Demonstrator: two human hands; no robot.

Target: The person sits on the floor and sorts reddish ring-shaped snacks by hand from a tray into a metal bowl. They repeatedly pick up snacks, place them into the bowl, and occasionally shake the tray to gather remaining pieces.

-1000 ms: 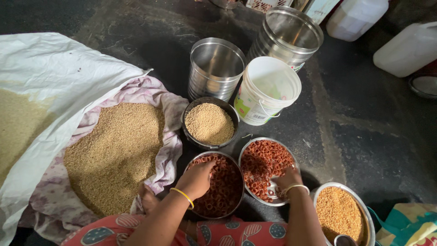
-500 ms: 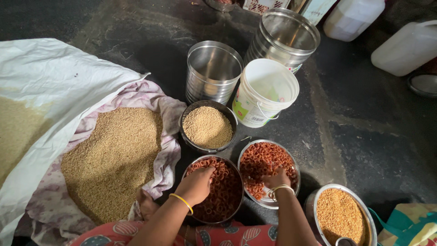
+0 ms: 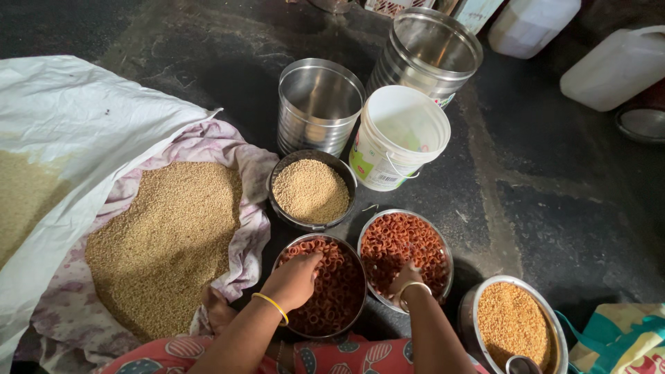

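Beside the grain bowl [image 3: 311,190], the left hand [image 3: 295,279] grasps red rings in the steel bowl [image 3: 325,284]; the right hand [image 3: 407,279] rests clenched in the ring plate [image 3: 405,246].

Grain heap [image 3: 166,242] on floral cloth [image 3: 235,149]; white sack [image 3: 83,118] beside. Grain bowl [image 3: 311,190], two steel tins [image 3: 319,104], white bucket [image 3: 398,138], two jerrycans [image 3: 613,66] behind.
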